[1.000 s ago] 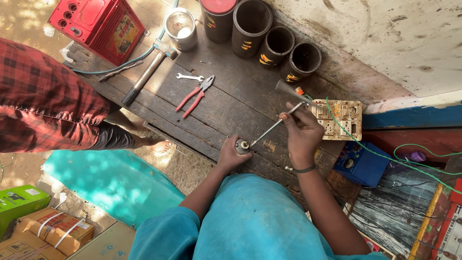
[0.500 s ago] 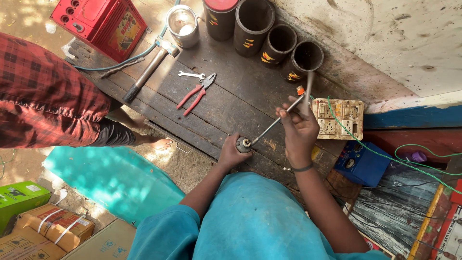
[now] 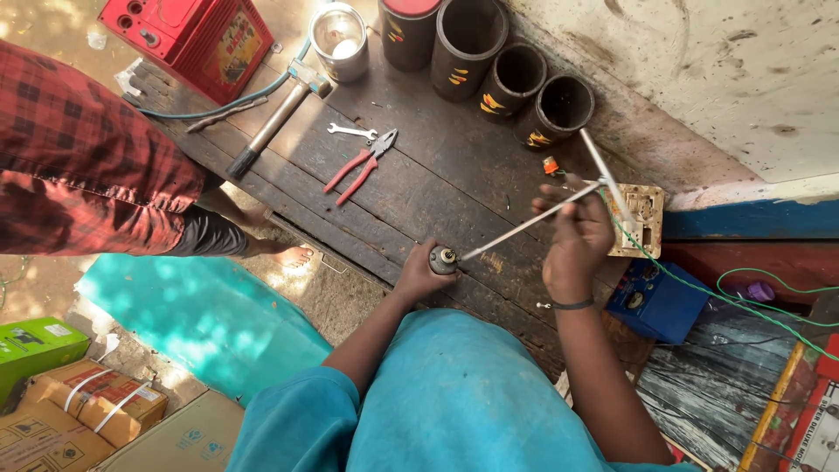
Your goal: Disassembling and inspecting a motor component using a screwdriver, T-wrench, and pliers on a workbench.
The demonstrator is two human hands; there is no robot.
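Observation:
My left hand [image 3: 421,273] grips a small dark round part [image 3: 443,260] with a metal centre, held over the dark wooden plank platform [image 3: 437,175]. My right hand [image 3: 575,238] is raised beside it and holds two thin white rods [image 3: 559,205]. One rod runs down-left to the round part. The other points up toward the black cylinders. A cream switch board [image 3: 642,218] with a green wire [image 3: 699,288] lies just right of my right hand.
Red-handled pliers [image 3: 360,163] and a small spanner [image 3: 351,131] lie on the planks. A hammer [image 3: 275,122], steel cup [image 3: 339,35], several black cylinders [image 3: 516,79] and a red battery [image 3: 188,39] stand at the back. Another person in a red checked shirt [image 3: 79,166] is left. A blue box [image 3: 657,301] sits right.
My right hand has lifted and turned; the second rod now points up and away instead of lying low by the switch board. My left hand stays on the round part.

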